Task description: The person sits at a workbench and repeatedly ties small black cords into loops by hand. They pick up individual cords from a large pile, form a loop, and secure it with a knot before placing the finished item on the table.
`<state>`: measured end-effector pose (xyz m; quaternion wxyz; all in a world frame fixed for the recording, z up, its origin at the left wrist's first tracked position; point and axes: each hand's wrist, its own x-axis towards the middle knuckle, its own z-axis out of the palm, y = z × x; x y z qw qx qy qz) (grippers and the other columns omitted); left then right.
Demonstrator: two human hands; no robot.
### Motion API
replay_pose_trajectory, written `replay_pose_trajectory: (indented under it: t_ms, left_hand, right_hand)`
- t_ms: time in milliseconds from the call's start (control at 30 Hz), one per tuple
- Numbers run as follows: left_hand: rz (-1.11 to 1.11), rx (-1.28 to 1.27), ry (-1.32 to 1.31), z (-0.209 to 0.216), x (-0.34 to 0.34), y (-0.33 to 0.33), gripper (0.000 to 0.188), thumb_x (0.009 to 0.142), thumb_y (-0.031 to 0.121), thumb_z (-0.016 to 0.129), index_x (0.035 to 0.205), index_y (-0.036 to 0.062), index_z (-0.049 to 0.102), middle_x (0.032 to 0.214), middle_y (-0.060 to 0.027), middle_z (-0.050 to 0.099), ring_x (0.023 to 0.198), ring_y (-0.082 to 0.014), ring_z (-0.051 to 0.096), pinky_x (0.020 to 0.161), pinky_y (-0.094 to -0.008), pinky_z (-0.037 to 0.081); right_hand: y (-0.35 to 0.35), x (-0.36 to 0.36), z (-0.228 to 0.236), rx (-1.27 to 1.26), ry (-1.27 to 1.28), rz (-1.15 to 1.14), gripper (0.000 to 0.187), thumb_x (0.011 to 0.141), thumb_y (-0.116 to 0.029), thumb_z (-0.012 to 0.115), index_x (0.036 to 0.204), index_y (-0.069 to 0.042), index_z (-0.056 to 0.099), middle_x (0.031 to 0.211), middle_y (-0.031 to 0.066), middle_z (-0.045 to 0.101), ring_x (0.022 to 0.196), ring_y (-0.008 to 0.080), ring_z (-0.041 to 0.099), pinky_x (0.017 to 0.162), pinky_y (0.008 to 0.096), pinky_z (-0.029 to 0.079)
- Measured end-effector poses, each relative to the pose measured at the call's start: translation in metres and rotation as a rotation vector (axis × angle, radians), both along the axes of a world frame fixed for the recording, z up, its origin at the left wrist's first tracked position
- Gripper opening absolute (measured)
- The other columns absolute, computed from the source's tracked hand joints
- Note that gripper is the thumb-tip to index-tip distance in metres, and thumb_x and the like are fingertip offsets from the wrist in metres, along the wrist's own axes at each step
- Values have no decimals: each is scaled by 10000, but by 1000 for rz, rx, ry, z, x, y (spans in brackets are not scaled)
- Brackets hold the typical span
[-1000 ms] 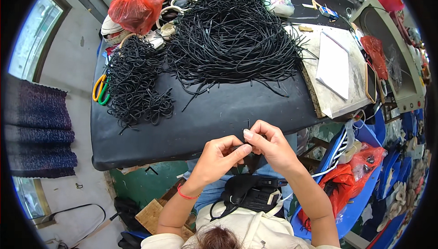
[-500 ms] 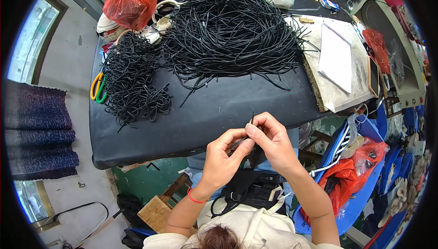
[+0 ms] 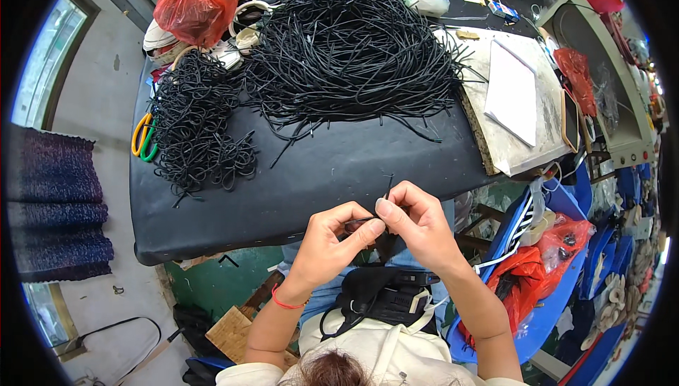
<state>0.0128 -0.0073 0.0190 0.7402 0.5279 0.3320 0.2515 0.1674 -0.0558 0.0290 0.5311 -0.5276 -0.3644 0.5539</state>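
Close together at the table's front edge, my left hand [image 3: 334,237] and my right hand [image 3: 419,222] pinch the same thin black cord [image 3: 388,186]. One end of it sticks up between the fingertips; the rest is mostly hidden by my fingers. Farther back lies a large heap of loose, fairly straight black cords [image 3: 353,67]. A smaller pile of looped, tangled black cords [image 3: 201,128] is to the left. At that pile's left edge show scissors [image 3: 141,138] with yellow and green handles.
The black-covered table [image 3: 297,205] carries a red plastic bag [image 3: 198,4] at back left. On the right are a worn board [image 3: 474,113] with white paper [image 3: 511,92] and a phone [image 3: 569,121]. A blue bin [image 3: 544,329] with red bags stands beside my right arm.
My fingers have shifted a little on the cord, with both hands still pinched together. The whole view has slid slightly, so the table appears farther left.
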Motion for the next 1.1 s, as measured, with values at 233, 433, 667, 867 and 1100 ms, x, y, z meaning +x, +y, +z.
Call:
replay_pose_trajectory:
  t_ms: [233, 433, 667, 867, 1100]
  left_hand:
    - [125, -134, -103, 7, 8, -9, 111, 851, 97, 601, 894, -4, 618, 711, 11, 571, 634, -44, 487, 560, -191, 391]
    - [296, 395, 106, -5, 17, -14, 89, 841, 69, 589, 825, -16, 609, 688, -36, 581, 582, -67, 506, 522, -216, 395]
    - [195, -4, -168, -10, 9, -9, 169, 880, 153, 580, 915, -11, 594, 754, -11, 597, 675, -46, 526, 594, -193, 432]
    - [166, -26, -113, -10, 2, -8, 196, 881, 184, 583, 935, -4, 594, 782, -12, 600, 697, -48, 538, 612, -198, 448]
    - [142, -172, -121, -7, 1, -9, 188, 874, 192, 594, 933, 13, 602, 750, 7, 590, 676, -38, 533, 584, -184, 428]
  right_hand:
    - [-1, -3, -6, 70, 52, -99, 160, 884, -154, 576, 794, -47, 496, 676, -52, 477, 602, 10, 388, 524, 180, 322]
    - [1, 0, -4, -95, 84, -159, 183, 866, -206, 606, 806, -43, 549, 709, -26, 536, 601, 21, 447, 548, 173, 373]
    - [-5, 2, -2, -47, 24, -41, 152, 848, -136, 620, 898, 0, 574, 738, -10, 569, 646, 47, 499, 591, 188, 412]
    - [-9, -8, 12, -43, 27, -43, 111, 856, -73, 592, 907, 20, 560, 777, 9, 570, 714, 65, 531, 632, 202, 438]
    - [-12, 4, 4, 1, -58, 82, 110, 872, -49, 551, 943, 36, 553, 895, 38, 555, 802, 50, 502, 656, 196, 423]
